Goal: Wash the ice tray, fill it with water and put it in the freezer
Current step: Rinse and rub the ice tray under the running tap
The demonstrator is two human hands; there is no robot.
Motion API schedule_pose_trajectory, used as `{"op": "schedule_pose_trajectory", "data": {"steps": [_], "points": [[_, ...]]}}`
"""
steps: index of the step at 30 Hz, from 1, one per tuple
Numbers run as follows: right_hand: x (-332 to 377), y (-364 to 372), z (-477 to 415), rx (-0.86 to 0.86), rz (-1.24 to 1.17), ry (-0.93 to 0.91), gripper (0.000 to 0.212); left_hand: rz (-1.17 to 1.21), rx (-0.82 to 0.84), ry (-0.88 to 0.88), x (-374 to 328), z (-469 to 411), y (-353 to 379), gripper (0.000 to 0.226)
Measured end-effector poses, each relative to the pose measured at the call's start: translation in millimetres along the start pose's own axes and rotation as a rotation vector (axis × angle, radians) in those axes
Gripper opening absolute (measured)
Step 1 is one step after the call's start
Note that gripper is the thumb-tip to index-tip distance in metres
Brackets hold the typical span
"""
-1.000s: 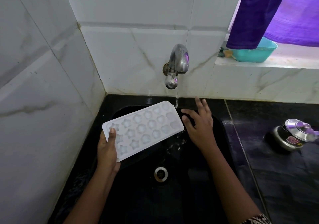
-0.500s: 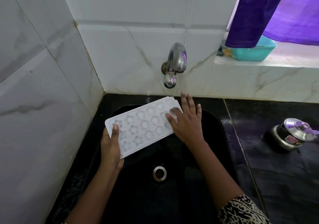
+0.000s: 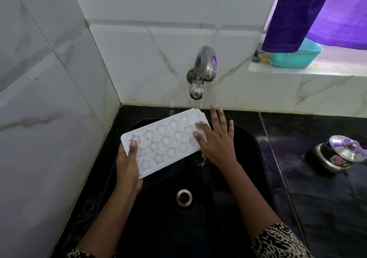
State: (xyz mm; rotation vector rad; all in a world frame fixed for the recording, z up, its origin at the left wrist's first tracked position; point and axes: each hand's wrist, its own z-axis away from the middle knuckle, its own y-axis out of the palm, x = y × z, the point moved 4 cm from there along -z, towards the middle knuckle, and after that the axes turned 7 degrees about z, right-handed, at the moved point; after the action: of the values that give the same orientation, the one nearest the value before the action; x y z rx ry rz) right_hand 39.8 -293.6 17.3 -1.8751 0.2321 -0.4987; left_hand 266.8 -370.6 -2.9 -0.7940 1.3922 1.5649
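The left hand (image 3: 127,164) gripped the near-left end of the white ice tray (image 3: 166,140), its thumb (image 3: 132,148) pressed on the top face beside a star-shaped cup while the fingers went underneath, out of sight. The right hand (image 3: 216,140) lay open, fingers (image 3: 203,128) straight and spread, the inner ones resting on the cups at the tray's far-right end; it clasped nothing. The tray hung tilted above the black sink (image 3: 244,178), its far corner just below the tap (image 3: 204,66). A thin stream seemed to fall from the spout, though it was faint, and water dripped off the tray's right edge. A steel pot (image 3: 337,154) stood on the counter to the right
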Motion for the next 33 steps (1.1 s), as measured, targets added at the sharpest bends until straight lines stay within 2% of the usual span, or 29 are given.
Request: {"op": "schedule_pose_trajectory", "data": {"steps": [3,8,12,16,18,20,25,28,33], "points": [[12,3,0,0.063,-0.069,0.005,0.073,0.014,-0.025,0.006,-1,0,2,0.018],[0,-3,-5,-0.006,-0.008,-0.002,0.061,-0.003,-0.021,0.024,-1,1,-1,0.022],[11,5,0,0.085,-0.008,-0.047,0.074,0.024,-0.037,0.022,-3,-1,-2,0.019],[1,1,0,0.028,-0.006,0.002,0.064,0.006,-0.027,0.021,-2,3,-3,0.014],[12,3,0,0.016,-0.008,-0.012,0.068,0.029,-0.034,0.01,-1,4,0,0.016],[12,5,1,0.074,-0.032,-0.032,0.072,0.035,-0.039,0.023,-3,2,-1,0.017],[2,-2,-4,0.026,-0.008,0.005,0.067,0.031,-0.007,0.016,-1,4,4,0.014],[10,0,-4,0.075,-0.014,-0.038,0.074,0.042,-0.016,0.024,-3,1,6,0.016],[0,-6,-6,0.058,-0.008,-0.003,0.068,0.024,-0.004,0.022,-3,6,5,0.016]]}}
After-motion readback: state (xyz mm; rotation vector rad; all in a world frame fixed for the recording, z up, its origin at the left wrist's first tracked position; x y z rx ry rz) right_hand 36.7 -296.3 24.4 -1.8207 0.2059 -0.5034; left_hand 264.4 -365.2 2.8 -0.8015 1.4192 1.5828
